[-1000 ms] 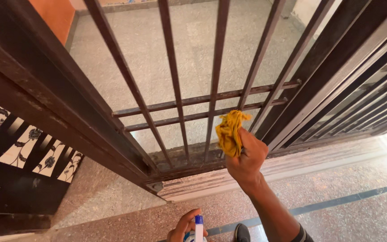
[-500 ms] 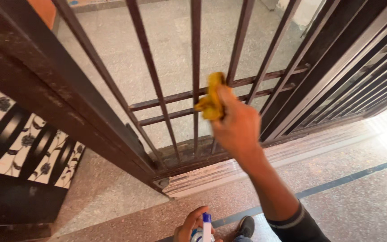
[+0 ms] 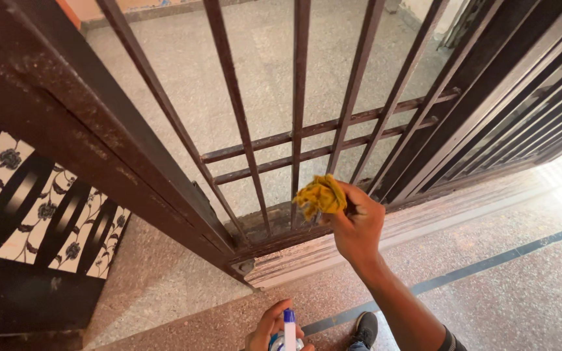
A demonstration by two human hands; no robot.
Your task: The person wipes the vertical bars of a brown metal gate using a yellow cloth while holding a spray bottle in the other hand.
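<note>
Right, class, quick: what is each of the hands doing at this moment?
Left hand: closed around a spray bottle.
Right hand: closed on a yellow cloth, held against the gate bar.

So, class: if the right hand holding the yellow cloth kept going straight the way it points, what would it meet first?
Probably the vertical bar of the dark metal gate: the right hand presses the yellow cloth near that bar's lower end. Depth is unclear, so it might already be touching.

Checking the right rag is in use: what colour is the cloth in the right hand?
Mustard yellow; the cloth shows in the head view.
</note>
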